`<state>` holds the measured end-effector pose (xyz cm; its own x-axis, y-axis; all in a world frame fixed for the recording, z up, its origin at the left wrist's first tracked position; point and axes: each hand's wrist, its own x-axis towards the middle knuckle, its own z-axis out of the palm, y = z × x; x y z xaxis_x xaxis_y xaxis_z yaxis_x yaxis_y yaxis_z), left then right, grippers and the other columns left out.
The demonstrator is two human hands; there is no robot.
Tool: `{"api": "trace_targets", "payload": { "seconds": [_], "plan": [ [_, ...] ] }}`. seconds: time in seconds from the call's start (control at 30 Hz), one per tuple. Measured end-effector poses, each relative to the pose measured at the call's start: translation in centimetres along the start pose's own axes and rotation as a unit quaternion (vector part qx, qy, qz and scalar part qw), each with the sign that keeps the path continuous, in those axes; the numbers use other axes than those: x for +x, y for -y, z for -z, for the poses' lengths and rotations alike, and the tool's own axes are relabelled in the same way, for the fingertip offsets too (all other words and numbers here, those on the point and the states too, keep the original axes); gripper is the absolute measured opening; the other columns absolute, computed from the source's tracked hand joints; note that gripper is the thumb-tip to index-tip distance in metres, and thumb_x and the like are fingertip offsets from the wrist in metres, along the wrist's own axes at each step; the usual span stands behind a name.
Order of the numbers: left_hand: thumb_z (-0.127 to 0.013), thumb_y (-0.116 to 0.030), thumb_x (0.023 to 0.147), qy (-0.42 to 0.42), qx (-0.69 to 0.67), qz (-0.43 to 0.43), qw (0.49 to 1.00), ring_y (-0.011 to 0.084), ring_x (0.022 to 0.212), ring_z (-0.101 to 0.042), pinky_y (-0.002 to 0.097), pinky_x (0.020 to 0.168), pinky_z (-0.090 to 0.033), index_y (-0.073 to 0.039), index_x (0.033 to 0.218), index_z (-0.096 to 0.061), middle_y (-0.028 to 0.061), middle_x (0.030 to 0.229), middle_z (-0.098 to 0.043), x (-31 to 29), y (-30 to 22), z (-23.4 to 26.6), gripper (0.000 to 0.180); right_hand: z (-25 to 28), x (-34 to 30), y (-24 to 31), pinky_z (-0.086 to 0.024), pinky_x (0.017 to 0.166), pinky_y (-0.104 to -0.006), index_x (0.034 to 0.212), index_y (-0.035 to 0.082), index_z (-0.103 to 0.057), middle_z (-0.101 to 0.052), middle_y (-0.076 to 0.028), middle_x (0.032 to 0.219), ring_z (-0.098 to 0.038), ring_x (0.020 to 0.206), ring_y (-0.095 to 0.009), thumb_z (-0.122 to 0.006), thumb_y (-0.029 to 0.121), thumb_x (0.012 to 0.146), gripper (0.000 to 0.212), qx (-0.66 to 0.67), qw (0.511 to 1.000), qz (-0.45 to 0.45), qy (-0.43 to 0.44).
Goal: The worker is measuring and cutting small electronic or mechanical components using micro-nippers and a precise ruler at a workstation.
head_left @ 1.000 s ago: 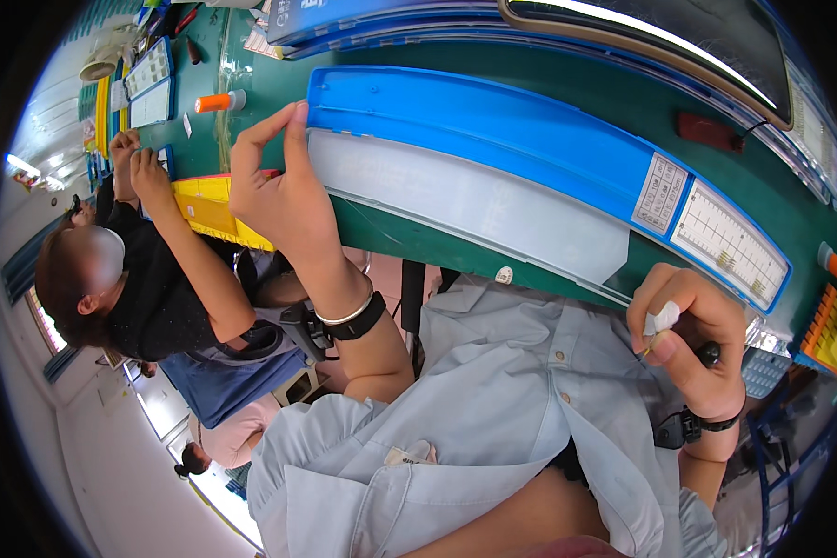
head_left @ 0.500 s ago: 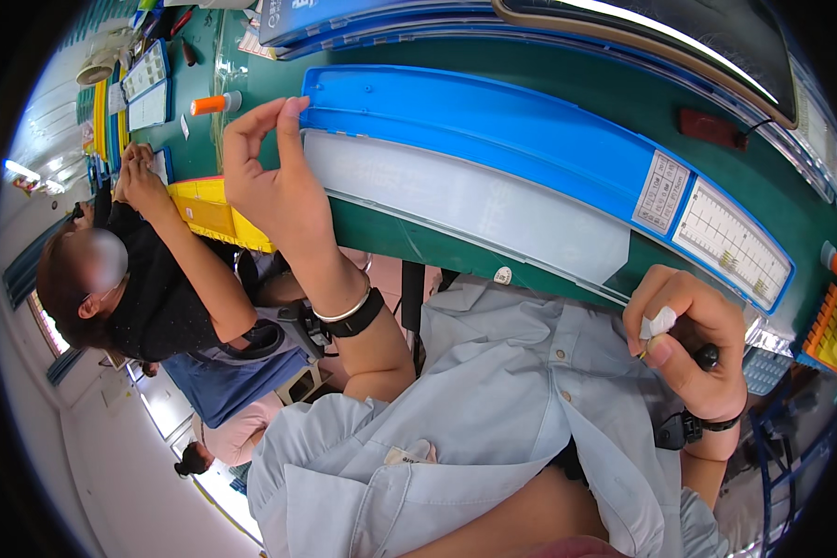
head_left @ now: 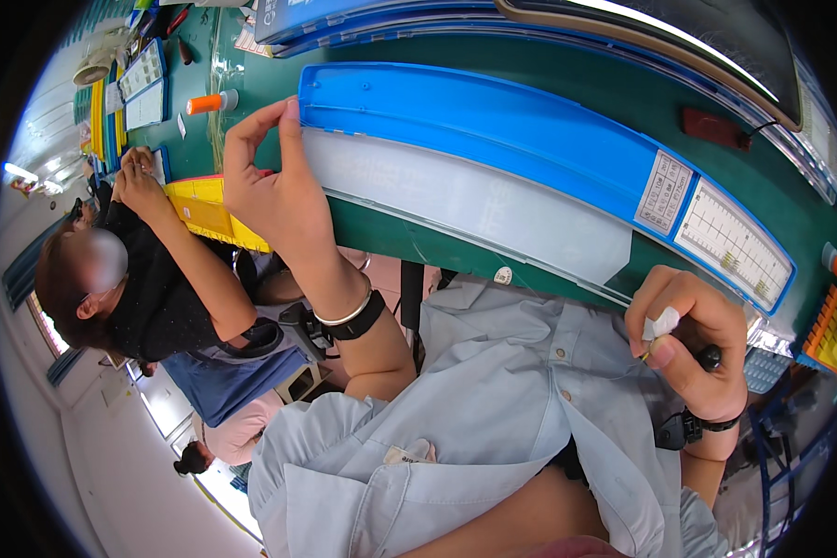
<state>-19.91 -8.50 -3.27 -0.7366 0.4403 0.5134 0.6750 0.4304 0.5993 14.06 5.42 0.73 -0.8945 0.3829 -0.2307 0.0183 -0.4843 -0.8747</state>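
Observation:
A long blue box [head_left: 474, 116] with its hinged clear lid [head_left: 474, 205] lies open on the green table, bending across the view. At its left end, my left hand [head_left: 284, 186] pinches thumb and forefinger together at the box's corner; whatever is between the tips is too small to make out. A faint thin line shows over the table between my hands. Low at the right, my right hand [head_left: 693, 339] is closed around a small tool with a round black knob [head_left: 709, 357]; its thin tip shows at thumb and forefinger. White wrapping [head_left: 662, 323] covers that forefinger.
A co-worker [head_left: 130, 288] sits at the left, hands over the table beside a yellow box [head_left: 205, 209]. An orange-capped bottle [head_left: 209, 102] lies beyond my left hand. Stacked blue cases [head_left: 372, 33] and a dark-screened device [head_left: 679, 37] line the far side.
My left hand has shifted very slightly left at the box's end. My right hand keeps its grip almost unmoved.

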Motion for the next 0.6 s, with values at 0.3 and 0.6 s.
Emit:
{"api": "trace_targets", "payload": {
  "seconds": [0.3,0.6],
  "plan": [
    [-0.082,-0.014,0.085,-0.012,0.039,0.018,0.999,0.0051,0.083,-0.064,0.0221,0.066,-0.034,-0.006,0.108,-0.062,0.0014,0.091,-0.078,-0.44,-0.67,0.18,0.031,-0.09,-0.06,0.13,-0.042,0.068,-0.0313,0.093,-0.003,-0.057,-0.061,-0.014,0.085,-0.053,0.078,-0.019,-0.057,-0.006,0.084,0.010,0.002,1.000,-0.011,-0.007],
    [-0.082,-0.013,0.085,-0.008,0.026,0.016,0.999,0.0028,0.079,-0.063,0.0210,0.063,-0.032,-0.008,0.106,-0.055,0.0009,0.089,-0.078,-0.54,-0.51,0.21,0.034,-0.02,-0.10,0.03,-0.041,0.067,-0.0306,0.093,-0.003,-0.057,-0.061,-0.014,0.085,-0.052,0.077,-0.019,-0.057,-0.005,0.084,0.010,0.001,1.000,-0.004,-0.004]
  ]
}}
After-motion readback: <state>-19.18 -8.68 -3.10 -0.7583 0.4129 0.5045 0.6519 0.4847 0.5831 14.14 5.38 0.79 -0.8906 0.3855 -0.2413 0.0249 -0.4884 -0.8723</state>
